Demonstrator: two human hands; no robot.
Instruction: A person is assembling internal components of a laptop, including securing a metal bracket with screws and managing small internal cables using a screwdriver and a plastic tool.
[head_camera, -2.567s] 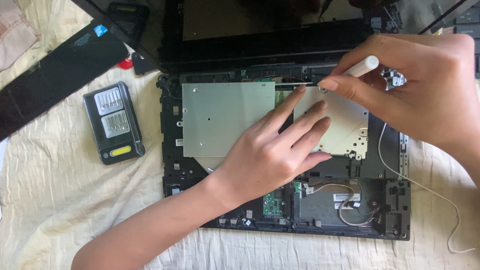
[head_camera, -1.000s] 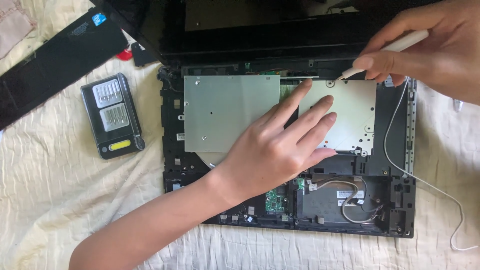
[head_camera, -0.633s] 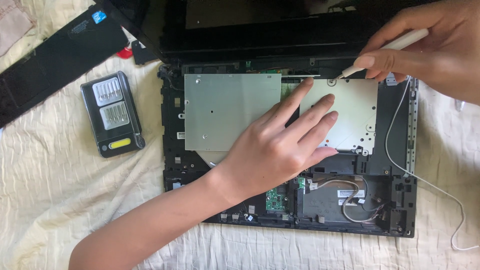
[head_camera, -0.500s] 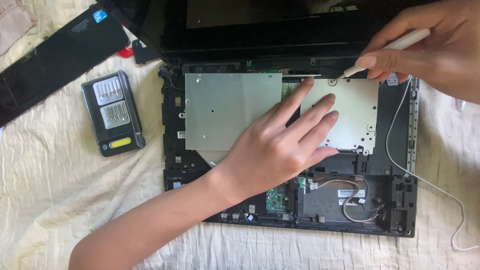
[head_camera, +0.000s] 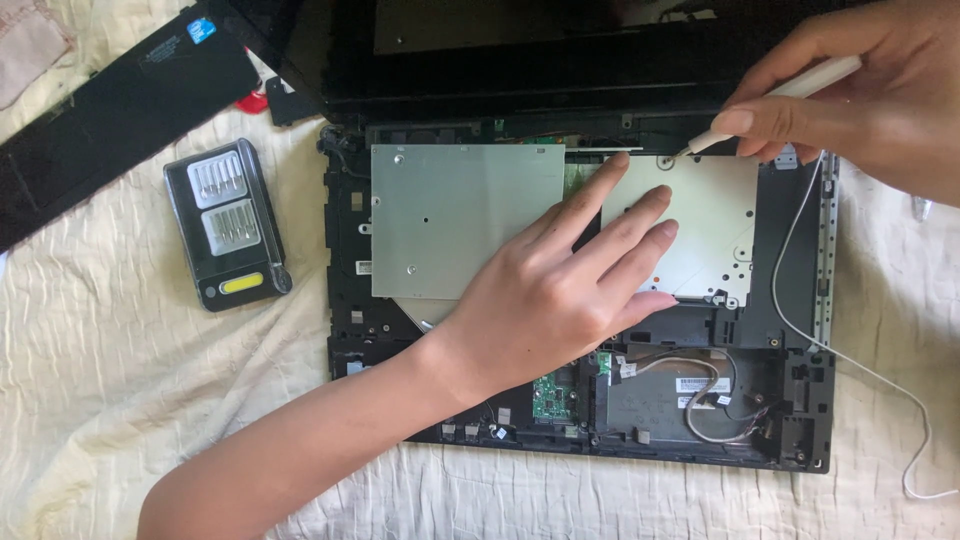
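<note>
An opened black laptop base (head_camera: 340, 330) lies on a cream cloth, its insides exposed. A silver metal drive plate (head_camera: 460, 220) fills its upper half. My left hand (head_camera: 570, 290) rests flat on the plate's right part, fingers spread and pointing up-right. My right hand (head_camera: 860, 100) pinches a white pen-shaped screwdriver (head_camera: 790, 95) whose tip touches a screw (head_camera: 662, 160) at the plate's top edge. A thin white cable (head_camera: 850, 360) trails from near that hand down the laptop's right side.
A black bit case (head_camera: 228, 228) with a yellow button lies left of the laptop. A long black panel (head_camera: 110, 105) sits at the upper left. The laptop's lid (head_camera: 520, 50) stretches across the top. A green circuit board (head_camera: 550, 398) and grey wires (head_camera: 715, 400) show below the plate.
My right hand with the screwdriver has shifted right from over the plate's middle to the screw at its top right edge. My left hand has stayed on the plate.
</note>
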